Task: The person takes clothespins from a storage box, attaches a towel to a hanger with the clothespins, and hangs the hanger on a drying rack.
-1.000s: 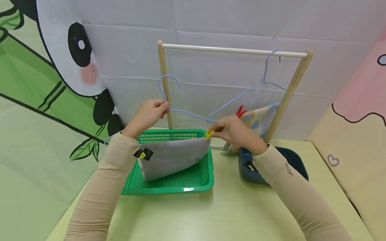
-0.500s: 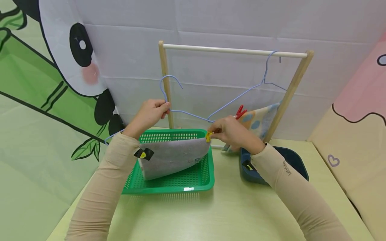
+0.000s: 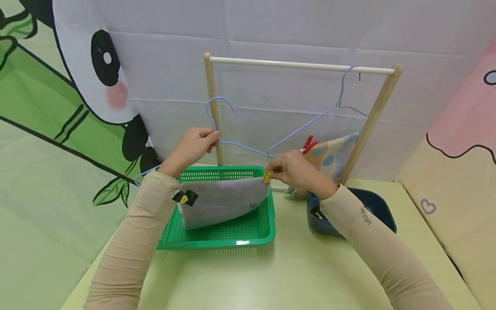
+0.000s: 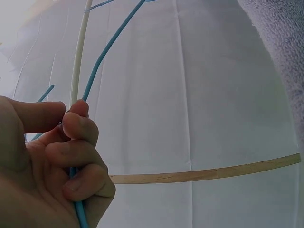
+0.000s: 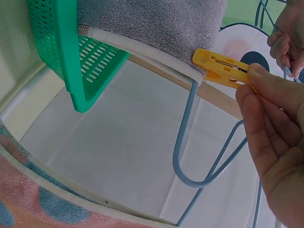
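left hand (image 3: pixel 192 146) gripping blue hanger (image 4: pixel 113 40) by neck; right hand (image 3: pixel 296 171) pinching yellow clothespin (image 5: pixel 225 68) at right end of grey towel (image 3: pixel 222 202); green basket (image 3: pixel 217 245) below, on counter (image 3: pixel 310 271)

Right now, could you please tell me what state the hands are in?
Left hand: closed, holding the blue hanger.
Right hand: closed, pinching the yellow clothespin at a corner of the gray towel.

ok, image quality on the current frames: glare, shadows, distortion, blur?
Head: white glint on the green basket's front rim, faint striped shadow on the table below; left wrist: upper left corner washed out, wooden post bowed, probably lens distortion; right wrist: no obvious blur, slots in the yellow clip and weave of the grey towel readable.
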Available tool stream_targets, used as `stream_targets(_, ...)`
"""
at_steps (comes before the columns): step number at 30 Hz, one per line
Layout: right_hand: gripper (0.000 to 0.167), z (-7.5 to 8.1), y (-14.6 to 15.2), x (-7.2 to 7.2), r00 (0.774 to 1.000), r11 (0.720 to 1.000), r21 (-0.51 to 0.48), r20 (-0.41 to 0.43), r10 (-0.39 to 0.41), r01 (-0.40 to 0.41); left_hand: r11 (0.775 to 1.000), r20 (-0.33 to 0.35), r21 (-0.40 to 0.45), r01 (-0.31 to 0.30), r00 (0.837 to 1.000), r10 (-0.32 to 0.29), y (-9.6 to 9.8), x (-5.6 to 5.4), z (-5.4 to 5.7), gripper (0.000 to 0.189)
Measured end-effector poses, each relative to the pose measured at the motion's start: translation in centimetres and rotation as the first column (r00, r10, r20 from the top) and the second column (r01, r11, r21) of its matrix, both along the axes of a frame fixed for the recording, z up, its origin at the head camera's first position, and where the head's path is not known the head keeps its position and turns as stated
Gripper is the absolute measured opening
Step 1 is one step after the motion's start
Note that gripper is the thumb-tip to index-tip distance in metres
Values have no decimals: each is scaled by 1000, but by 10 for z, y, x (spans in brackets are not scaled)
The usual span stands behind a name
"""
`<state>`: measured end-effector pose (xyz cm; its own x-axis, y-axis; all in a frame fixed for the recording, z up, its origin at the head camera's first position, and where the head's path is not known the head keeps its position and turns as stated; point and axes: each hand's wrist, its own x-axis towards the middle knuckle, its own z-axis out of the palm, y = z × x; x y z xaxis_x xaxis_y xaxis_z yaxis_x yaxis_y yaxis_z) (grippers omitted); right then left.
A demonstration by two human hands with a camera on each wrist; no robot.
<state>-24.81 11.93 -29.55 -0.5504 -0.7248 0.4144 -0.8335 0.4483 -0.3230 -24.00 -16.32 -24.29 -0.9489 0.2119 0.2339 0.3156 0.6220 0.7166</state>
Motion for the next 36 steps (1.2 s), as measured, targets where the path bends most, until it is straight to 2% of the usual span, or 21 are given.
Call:
stream_targets(15, 8, -6, -3, -1, 998, 999, -13, -26, 49, -49, 1000, 3, -4, 30, 1000, -29, -1, -1, -1, 36)
stream_targets(21, 10, -8, -3, -1, 1000, 1000, -7, -19, 8, -9, 999, 22, 4, 34, 999, -34, -1, -1, 0, 35)
stream_targets(29, 14, -8, -5, 1, 997, 997, 42, 25, -69, 68, 1000, 10, 2, 14, 1000, -14, 0, 0, -2, 34)
stream_targets(36, 26, -8, 0, 2, 996, 994, 75, 30, -88, 85, 1000, 11, 4, 16, 1000, -16, 0, -2, -3, 34)
